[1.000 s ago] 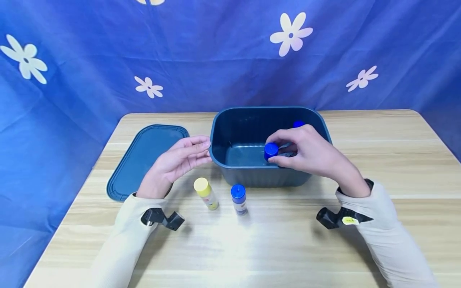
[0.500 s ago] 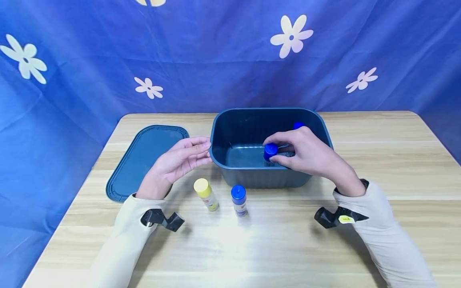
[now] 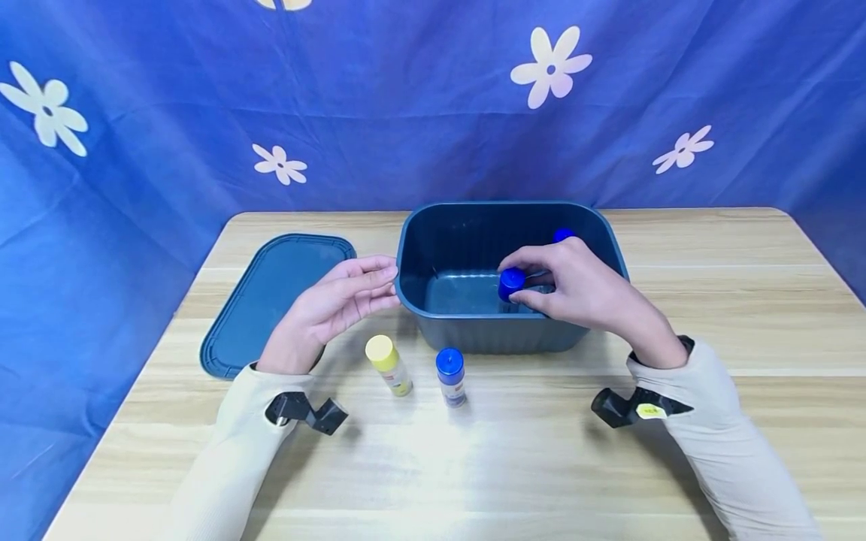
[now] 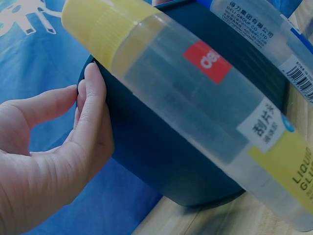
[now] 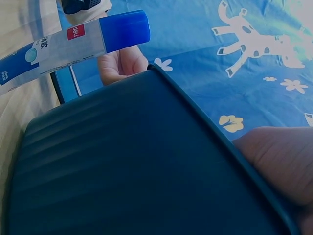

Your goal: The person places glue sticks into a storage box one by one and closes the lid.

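Observation:
My right hand [image 3: 575, 285] reaches over the near wall of a dark teal storage box [image 3: 501, 334]. Thumb and fingers grip the blue cap of a liquid glue bottle [image 3: 512, 281] that stands inside; its lower body is mostly hidden. Another blue cap [image 3: 563, 235] shows in the box's far right part, behind that hand. At the left end, my left hand [image 3: 345, 300] pinches the rim between thumb and fingers, as the left wrist view shows. A yellow-capped glue bottle [image 3: 389, 366] and a blue-capped glue bottle [image 3: 451, 378] stand upright on the table before the box.
A flat teal lid [image 3: 271, 289] lies on the wooden table [image 3: 528, 458] at the left, partly under the left hand and wrist. Behind the table hangs a blue curtain [image 3: 406, 113] with white flowers. Each wrist wears a small black camera.
Hardly anything differs. The right hand has settled slightly around the blue-capped glue bottle inside the box; the left hand keeps its place at the rim.

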A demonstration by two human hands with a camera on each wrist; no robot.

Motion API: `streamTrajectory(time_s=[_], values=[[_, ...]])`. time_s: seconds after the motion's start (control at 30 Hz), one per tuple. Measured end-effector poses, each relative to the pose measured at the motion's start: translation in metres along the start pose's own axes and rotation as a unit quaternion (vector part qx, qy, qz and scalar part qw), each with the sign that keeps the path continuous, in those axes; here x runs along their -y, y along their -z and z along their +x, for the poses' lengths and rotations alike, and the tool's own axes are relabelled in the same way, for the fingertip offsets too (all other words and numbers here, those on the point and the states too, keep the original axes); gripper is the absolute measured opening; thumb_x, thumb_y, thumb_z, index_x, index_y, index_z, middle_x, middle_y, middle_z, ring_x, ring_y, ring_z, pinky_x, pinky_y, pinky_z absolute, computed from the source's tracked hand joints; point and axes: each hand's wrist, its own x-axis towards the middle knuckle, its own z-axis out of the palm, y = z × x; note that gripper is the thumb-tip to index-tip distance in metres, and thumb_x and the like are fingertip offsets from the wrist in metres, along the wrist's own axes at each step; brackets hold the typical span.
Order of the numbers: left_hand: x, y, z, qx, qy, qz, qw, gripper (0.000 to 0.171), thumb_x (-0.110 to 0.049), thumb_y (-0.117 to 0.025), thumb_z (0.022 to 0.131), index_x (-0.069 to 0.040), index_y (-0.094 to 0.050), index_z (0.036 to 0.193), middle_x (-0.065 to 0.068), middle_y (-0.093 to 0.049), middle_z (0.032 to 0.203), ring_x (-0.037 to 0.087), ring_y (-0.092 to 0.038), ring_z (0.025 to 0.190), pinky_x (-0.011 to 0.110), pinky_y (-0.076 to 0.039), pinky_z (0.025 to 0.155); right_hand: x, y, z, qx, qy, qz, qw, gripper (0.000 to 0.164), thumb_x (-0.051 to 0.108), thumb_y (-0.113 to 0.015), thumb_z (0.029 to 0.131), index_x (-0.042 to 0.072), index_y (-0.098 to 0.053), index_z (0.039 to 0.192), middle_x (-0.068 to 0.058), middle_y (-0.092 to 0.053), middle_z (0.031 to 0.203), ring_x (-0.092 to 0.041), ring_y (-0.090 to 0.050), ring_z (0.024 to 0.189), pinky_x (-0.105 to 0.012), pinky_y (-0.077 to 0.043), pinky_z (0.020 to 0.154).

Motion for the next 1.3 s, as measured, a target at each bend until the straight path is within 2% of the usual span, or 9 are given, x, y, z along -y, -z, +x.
streamTrajectory(time_s=[0.53,0.77,0.97,1.3], values=[[0.0037,-0.0010,-0.0030,-0.018,0.002,0.002,0.9998,0.014,0.003,-0.052,0.097,0.002,-0.059,0.109,0.009,-0.067,0.093,0.018,-0.066,0.084,0.029,-0.057,0.082,0.0002,-0.0033,0.0000,-0.002,-0.009,-0.008,1.000,0.028,0.007,-0.075,0.084,0.003,-0.069,0.111,-0.009,-0.072,0.099,-0.023,-0.069,0.093,-0.037,-0.058,0.079],[0.0029,-0.0028,-0.0015,-0.018,0.004,0.007,0.9998,0.013,0.003,-0.051,0.098,0.002,-0.060,0.108,0.010,-0.067,0.093,0.018,-0.066,0.084,0.029,-0.057,0.082,0.0012,-0.0041,-0.0008,-0.007,-0.009,-0.012,1.000,0.027,0.008,-0.074,0.085,0.004,-0.069,0.111,-0.008,-0.072,0.099,-0.020,-0.069,0.088,-0.032,-0.057,0.070],[0.0013,-0.0022,-0.0017,-0.007,0.003,-0.004,1.0000,0.016,0.004,-0.049,0.098,0.001,-0.061,0.109,0.010,-0.068,0.094,0.018,-0.066,0.086,0.029,-0.057,0.082,0.0014,-0.0049,-0.0010,-0.007,-0.020,-0.010,1.000,0.027,0.008,-0.074,0.085,0.004,-0.069,0.112,-0.008,-0.072,0.099,-0.022,-0.069,0.092,-0.035,-0.058,0.076],[0.0017,-0.0009,-0.0017,-0.009,0.004,-0.017,0.9998,0.014,0.005,-0.051,0.097,0.001,-0.062,0.106,0.011,-0.068,0.093,0.018,-0.067,0.084,0.029,-0.057,0.082,0.0024,-0.0051,0.0002,-0.007,-0.027,-0.001,1.000,0.027,0.007,-0.074,0.085,0.003,-0.069,0.112,-0.009,-0.072,0.100,-0.023,-0.070,0.093,-0.038,-0.058,0.080]])
